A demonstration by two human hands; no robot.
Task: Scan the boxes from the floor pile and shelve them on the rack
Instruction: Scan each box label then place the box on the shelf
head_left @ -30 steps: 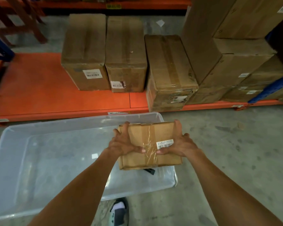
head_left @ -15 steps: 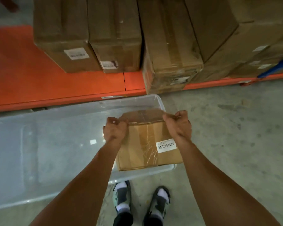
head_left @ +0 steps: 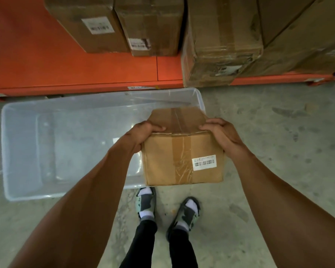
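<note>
Bottom centre, two sandalled feet (head_left: 167,207) on the concrete floor (head_left: 278,136). Mid-frame, the small cardboard box (head_left: 182,161) is up off the ground, barcode label (head_left: 204,162) facing the camera. Left hand (head_left: 143,134) and right hand (head_left: 221,134) each clasp a top corner. Behind it, a clear plastic tub (head_left: 66,136); along the top, the orange rack (head_left: 75,64) carrying big cartons (head_left: 220,39).

The light was dim and warm, with soft shadows. Wide-angle distortion bent the far edges. Focus stayed fairly sharp.
</note>
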